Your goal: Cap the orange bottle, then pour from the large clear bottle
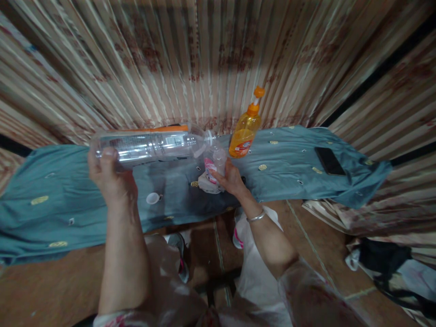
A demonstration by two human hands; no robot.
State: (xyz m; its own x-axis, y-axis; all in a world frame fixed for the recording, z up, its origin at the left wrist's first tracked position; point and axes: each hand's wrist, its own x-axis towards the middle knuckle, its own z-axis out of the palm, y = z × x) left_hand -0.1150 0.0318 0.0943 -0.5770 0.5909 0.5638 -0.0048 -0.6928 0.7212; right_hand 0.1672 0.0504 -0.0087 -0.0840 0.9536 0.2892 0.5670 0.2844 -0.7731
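Cloth-covered tabletop, spanning the view from left to right. Large clear bottle: held above the tabletop left of its middle, long axis roughly parallel to the far edge, base to the left, mouth to the right. The left hand grips it about the base end, thumb on the near side, forearm rising from the near edge. Orange pump bottle: stands near the far edge, right of the middle. Phone: lies flat toward the right end. Small clear bottle: gripped in the right hand, which reaches inward from the right; its top is at the large bottle's mouth, contact indeterminable. White cap: near the near edge, between the hands.
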